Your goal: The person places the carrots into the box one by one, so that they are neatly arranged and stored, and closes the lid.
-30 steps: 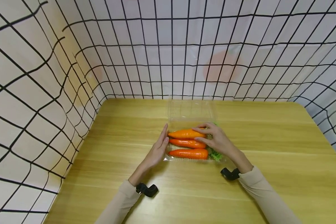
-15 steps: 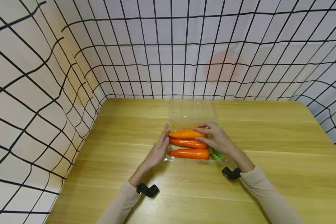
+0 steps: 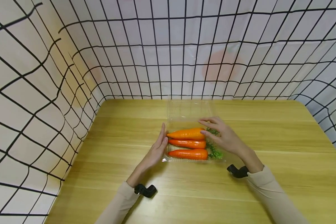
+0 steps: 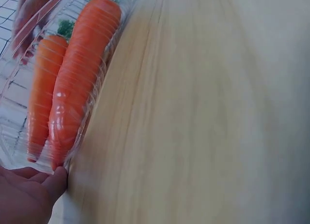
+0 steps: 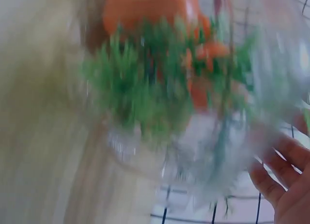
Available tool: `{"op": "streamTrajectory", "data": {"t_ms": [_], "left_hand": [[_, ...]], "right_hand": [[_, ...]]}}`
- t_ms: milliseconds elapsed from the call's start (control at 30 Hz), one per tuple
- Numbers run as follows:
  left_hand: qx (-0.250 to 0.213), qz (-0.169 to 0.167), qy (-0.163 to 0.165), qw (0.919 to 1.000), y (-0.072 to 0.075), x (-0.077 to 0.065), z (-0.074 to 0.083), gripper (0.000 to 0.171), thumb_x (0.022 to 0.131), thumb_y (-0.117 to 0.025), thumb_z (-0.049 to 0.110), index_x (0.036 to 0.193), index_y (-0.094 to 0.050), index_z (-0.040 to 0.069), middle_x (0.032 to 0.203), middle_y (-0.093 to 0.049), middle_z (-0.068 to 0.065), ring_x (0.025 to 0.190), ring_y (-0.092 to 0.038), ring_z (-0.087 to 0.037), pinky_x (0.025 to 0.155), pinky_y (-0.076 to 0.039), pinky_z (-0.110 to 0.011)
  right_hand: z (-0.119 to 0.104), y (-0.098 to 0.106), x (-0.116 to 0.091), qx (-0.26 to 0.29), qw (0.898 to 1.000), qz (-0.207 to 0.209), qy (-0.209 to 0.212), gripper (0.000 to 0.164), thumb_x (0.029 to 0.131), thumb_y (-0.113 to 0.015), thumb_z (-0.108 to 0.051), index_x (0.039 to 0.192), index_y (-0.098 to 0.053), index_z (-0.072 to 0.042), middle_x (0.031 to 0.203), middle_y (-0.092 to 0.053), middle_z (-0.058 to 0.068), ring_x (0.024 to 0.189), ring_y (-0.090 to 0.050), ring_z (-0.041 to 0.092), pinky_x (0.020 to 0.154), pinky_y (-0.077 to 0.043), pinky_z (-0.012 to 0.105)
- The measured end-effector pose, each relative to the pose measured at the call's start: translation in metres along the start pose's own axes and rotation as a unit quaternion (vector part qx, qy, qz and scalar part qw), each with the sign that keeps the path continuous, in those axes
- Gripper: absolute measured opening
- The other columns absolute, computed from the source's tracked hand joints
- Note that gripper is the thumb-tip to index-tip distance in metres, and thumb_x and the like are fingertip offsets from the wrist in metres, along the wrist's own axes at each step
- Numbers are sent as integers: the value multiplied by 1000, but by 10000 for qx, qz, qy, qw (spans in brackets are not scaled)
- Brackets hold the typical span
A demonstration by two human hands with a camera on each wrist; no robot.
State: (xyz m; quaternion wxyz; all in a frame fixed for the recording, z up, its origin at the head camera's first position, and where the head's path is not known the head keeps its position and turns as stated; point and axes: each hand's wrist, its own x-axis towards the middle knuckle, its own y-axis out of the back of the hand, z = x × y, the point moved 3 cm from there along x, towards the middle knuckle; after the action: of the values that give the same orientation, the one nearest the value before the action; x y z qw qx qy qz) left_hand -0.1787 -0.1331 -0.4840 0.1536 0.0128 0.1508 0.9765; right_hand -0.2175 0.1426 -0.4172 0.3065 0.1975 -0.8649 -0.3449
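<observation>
Three carrots lie side by side in a clear plastic clamshell box, tips to the left: a lighter orange carrot at the back, a redder middle carrot and a front carrot. Feathery green tops stick out at their right ends, blurred in the right wrist view. My left hand rests with straight fingers against the box's left end, by the carrot tips. Over the right end hovers my right hand, fingers spread and holding nothing, its thumb close to the back carrot's thick end.
The box's transparent lid lies folded back toward the rear mesh. A black wire grid encloses the wooden table at the back and sides. Each wrist carries a black camera mount.
My right hand has let go of the back carrot and moved slightly right and up, uncovering more of its green top. The left hand stays against the box.
</observation>
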Motion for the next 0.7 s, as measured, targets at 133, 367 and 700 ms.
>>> {"op": "streamTrajectory", "data": {"t_ms": [133, 367, 700], "left_hand": [[-106, -78, 89, 9999, 3, 0, -1, 66, 115, -28, 35, 166, 13, 26, 173, -14, -19, 161, -16, -33, 132, -16, -51], [185, 113, 215, 9995, 17, 3, 3, 66, 115, -28, 39, 168, 6, 17, 173, -16, -18, 161, -17, -32, 133, -14, -50], [-471, 275, 266, 9982, 51, 33, 15, 66, 115, -22, 43, 167, -5, 7, 175, -7, -14, 163, -9, -30, 134, -10, -48]], "right_hand": [[9, 11, -4, -33, 9996, 58, -269, 49, 100, -67, -8, 148, -58, -7, 147, -56, 18, 135, -50, 41, 108, -45, 67], [28, 22, -12, 179, 9959, 29, -889, 55, 104, -64, -17, 155, -47, -7, 157, -45, 22, 145, -40, 46, 114, -34, 73], [58, 29, -10, 656, 9816, -106, -1792, 65, 111, -48, -32, 166, -21, -11, 171, -18, 24, 157, -15, 50, 124, -14, 75]]}}
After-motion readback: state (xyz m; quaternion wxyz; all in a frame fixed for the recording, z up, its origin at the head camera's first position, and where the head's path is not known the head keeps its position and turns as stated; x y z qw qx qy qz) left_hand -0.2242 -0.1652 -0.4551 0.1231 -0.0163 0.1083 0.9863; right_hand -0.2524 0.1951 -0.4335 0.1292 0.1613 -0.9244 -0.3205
